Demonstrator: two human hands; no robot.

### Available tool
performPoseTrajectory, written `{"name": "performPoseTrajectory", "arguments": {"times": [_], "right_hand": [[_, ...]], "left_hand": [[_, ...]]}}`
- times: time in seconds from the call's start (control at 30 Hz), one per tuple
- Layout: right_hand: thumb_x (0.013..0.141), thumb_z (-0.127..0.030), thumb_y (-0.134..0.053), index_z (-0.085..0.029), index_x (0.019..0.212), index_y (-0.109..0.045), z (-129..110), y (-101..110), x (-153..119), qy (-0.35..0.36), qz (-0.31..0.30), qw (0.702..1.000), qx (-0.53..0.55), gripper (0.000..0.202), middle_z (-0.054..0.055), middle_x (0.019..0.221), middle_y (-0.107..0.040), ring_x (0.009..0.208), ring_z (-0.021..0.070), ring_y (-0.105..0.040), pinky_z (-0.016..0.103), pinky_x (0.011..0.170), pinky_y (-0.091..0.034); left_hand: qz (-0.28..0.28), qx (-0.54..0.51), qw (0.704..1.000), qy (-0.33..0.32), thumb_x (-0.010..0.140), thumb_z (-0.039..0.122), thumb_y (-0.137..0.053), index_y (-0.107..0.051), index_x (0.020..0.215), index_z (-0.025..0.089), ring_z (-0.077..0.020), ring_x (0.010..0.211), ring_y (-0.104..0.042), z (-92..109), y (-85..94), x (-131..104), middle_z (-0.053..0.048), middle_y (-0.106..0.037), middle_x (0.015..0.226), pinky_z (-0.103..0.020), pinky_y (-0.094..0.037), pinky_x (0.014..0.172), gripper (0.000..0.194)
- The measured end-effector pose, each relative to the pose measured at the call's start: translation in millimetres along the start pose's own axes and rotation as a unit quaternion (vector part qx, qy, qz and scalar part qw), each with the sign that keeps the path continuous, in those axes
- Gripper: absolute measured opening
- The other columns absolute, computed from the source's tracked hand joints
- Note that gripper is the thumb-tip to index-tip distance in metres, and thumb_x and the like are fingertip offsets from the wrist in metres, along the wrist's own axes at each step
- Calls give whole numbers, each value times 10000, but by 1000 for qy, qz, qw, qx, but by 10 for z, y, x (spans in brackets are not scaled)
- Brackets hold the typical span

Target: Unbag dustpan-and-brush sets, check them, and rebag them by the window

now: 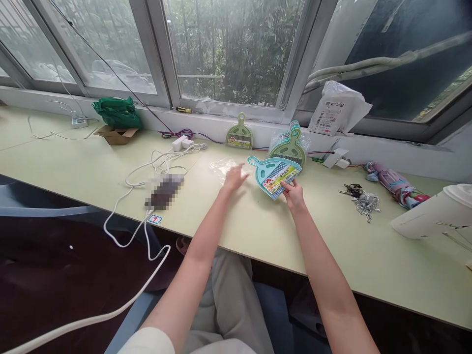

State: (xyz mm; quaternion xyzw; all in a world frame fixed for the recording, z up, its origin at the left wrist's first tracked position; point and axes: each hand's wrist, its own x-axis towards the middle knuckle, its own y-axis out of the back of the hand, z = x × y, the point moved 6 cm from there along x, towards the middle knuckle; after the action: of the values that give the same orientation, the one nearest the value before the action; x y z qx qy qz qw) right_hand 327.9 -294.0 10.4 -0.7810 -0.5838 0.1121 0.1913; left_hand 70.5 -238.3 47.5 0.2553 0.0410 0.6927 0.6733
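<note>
My right hand (294, 193) grips the lower edge of a light blue dustpan (266, 172) that carries a brush and a printed label. The dustpan is tilted, its handle pointing up and left. To its left, my left hand (236, 178) has its fingers apart and holds nothing, over or beside a clear plastic wrapper (218, 168) on the table. A stack of dustpans (291, 147) with a green one in front leans by the window sill behind the blue one. Another green dustpan (239, 135) stands upright against the sill wall.
White cables (128, 184) and a blurred dark device (166, 191) lie left on the table (199, 206). A green bag (117, 112) sits in a cardboard box. Keys (363, 200), a folded umbrella (396, 184) and a white cup (431, 211) are right. A white bag (335, 110) rests on the sill.
</note>
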Motion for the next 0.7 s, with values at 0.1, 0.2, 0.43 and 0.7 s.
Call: {"name": "performPoseTrajectory", "arguments": {"times": [0.1,0.2,0.43,0.7], "right_hand": [[623,-152,-767,-201,1008,-598,-10,3,-15,-3,4,1000,-6,423,33,962,-707,892,208,-692,375,824,-598],[624,-137,-762,-199,999,-601,-19,21,-22,-3,14,1000,-7,413,33,947,-708,887,204,-692,359,815,-601],[646,-107,-738,-198,986,-610,14,21,-8,-27,19,999,-21,375,33,907,-719,851,188,-697,311,770,-606],[639,-69,-719,-171,961,-627,48,-38,-28,-68,-12,996,-56,350,51,923,-728,787,183,-702,268,671,-606]], "left_hand": [[-122,21,992,-12,761,171,-579,-658,968,270,-244,1243,-453,23,-307,-84,-60,-634,1123,-478,-96,1141,243],[-173,179,967,-52,772,85,-456,-683,806,230,-227,1197,-477,26,-356,-104,-37,-634,1130,-531,43,1130,272],[-83,310,946,-51,877,223,-432,-616,1044,201,-241,1100,-503,-17,-276,-48,-104,-585,1131,-400,-375,971,250],[-57,408,911,-5,869,145,-430,-632,964,131,-278,1108,-482,-93,-210,5,-166,-554,1134,-353,-428,855,224]]}}
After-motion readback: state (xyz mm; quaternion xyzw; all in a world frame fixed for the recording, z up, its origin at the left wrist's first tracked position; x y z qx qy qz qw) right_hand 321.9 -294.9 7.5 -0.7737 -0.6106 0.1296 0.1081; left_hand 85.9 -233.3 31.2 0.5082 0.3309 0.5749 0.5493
